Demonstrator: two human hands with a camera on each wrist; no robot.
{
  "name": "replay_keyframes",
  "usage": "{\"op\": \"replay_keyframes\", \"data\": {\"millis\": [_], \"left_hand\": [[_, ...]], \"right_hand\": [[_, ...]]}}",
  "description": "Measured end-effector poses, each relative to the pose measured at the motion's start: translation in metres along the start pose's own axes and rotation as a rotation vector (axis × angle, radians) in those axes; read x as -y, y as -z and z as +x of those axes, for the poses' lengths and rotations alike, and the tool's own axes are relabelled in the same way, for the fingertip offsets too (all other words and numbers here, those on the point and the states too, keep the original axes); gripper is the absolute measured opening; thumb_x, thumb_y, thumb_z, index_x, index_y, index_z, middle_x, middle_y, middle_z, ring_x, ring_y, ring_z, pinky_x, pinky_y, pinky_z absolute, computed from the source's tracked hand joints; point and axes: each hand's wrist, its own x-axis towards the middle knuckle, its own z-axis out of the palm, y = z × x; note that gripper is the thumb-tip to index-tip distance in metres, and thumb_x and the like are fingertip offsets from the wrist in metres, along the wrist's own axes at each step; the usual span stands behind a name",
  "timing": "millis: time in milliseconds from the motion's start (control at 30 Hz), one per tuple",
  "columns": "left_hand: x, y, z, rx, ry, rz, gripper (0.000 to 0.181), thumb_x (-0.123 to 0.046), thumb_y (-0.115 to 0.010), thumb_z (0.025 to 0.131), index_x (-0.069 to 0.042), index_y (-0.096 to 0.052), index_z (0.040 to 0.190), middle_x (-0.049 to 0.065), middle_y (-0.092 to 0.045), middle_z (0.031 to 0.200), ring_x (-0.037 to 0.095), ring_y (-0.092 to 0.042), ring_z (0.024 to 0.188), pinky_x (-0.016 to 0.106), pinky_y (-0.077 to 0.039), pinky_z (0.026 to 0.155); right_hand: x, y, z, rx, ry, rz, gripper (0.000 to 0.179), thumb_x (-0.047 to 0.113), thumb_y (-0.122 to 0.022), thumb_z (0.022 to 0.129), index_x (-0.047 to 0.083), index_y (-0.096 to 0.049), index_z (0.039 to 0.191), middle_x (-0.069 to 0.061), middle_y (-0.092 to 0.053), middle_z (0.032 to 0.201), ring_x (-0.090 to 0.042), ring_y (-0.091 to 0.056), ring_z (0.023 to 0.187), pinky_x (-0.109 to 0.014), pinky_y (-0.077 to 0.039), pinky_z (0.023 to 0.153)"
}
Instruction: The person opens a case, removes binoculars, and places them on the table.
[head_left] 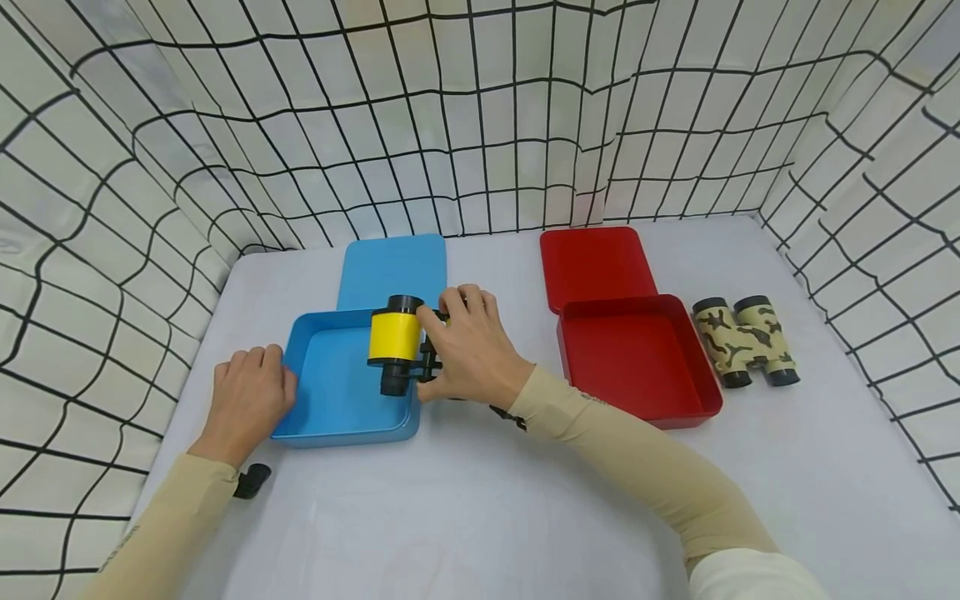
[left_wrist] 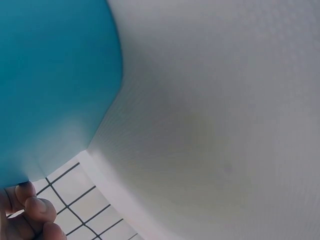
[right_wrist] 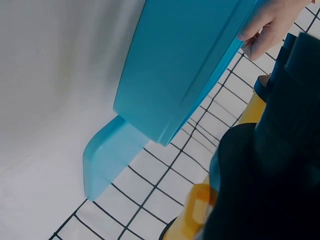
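Yellow-and-black binoculars (head_left: 395, 335) are held upright in my right hand (head_left: 476, 350), over the right side of the open blue box (head_left: 348, 437). The fingers and thumb wrap the far barrel, hiding much of it. In the right wrist view a dark barrel (right_wrist: 280, 150) looms large and close to the camera. My left hand (head_left: 247, 396) grips the left rim of the blue box, fingers curled at its edge. The left wrist view shows its fingertips (left_wrist: 40, 207) right at the box's wall (left_wrist: 55, 90). The box's blue lid (head_left: 393, 267) is folded back flat behind it.
An open red box (head_left: 637, 358) with its lid (head_left: 596, 262) laid back stands right of the blue one. Camouflage-patterned binoculars (head_left: 742, 342) lie beside it on the white table (head_left: 450, 517). Black grid netting (head_left: 495, 125) encloses the table's back and sides.
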Motion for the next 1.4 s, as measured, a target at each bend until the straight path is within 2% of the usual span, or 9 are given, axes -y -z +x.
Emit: {"op": "replay_keyframes", "data": {"millis": [300, 567, 867, 1133, 1400], "left_hand": [[0.002, -0.001, 0.000, -0.039, -0.023, -0.009, 0.016, -0.007, -0.053, 0.094, 0.000, -0.048, 0.081, 0.017, -0.050, 0.070, 0.035, -0.046, 0.067, 0.047, -0.033, 0.063], [0.001, 0.000, 0.000, -0.022, -0.019, -0.003, 0.015, -0.008, -0.054, 0.094, 0.001, -0.049, 0.083, 0.018, -0.052, 0.072, 0.035, -0.048, 0.069, 0.048, -0.035, 0.065], [0.002, -0.001, 0.001, -0.030, -0.025, -0.002, 0.015, -0.007, -0.054, 0.094, 0.000, -0.048, 0.081, 0.017, -0.050, 0.071, 0.033, -0.046, 0.067, 0.046, -0.033, 0.063], [0.001, 0.000, 0.000, -0.002, -0.005, -0.008, 0.015, -0.008, -0.054, 0.095, 0.001, -0.049, 0.083, 0.018, -0.052, 0.073, 0.035, -0.048, 0.069, 0.048, -0.035, 0.065], [0.001, 0.000, 0.000, -0.018, -0.024, -0.001, 0.015, -0.007, -0.055, 0.094, 0.002, -0.049, 0.084, 0.018, -0.053, 0.073, 0.035, -0.049, 0.069, 0.049, -0.036, 0.065]], "right_hand": [[-0.005, 0.001, -0.002, 0.013, -0.018, 0.002, 0.089, 0.069, -0.084, 0.067, 0.014, -0.058, 0.133, -0.015, -0.054, 0.120, -0.033, -0.043, 0.123, -0.051, -0.041, 0.100], [-0.009, 0.001, -0.005, 0.013, -0.030, 0.021, 0.086, 0.065, -0.085, 0.068, 0.015, -0.058, 0.132, -0.014, -0.054, 0.120, -0.032, -0.042, 0.124, -0.051, -0.041, 0.101], [-0.016, 0.001, -0.008, 0.027, -0.045, -0.007, 0.087, 0.070, -0.081, 0.068, 0.017, -0.056, 0.134, -0.010, -0.054, 0.120, -0.030, -0.042, 0.124, -0.050, -0.042, 0.101], [-0.022, 0.000, -0.011, 0.029, -0.061, 0.019, 0.084, 0.061, -0.086, 0.067, 0.016, -0.057, 0.132, -0.012, -0.053, 0.119, -0.030, -0.042, 0.124, -0.050, -0.041, 0.101], [-0.025, 0.001, -0.014, 0.050, -0.077, 0.012, 0.085, 0.059, -0.087, 0.066, 0.017, -0.057, 0.133, -0.011, -0.053, 0.120, -0.030, -0.041, 0.125, -0.051, -0.041, 0.102]]}}
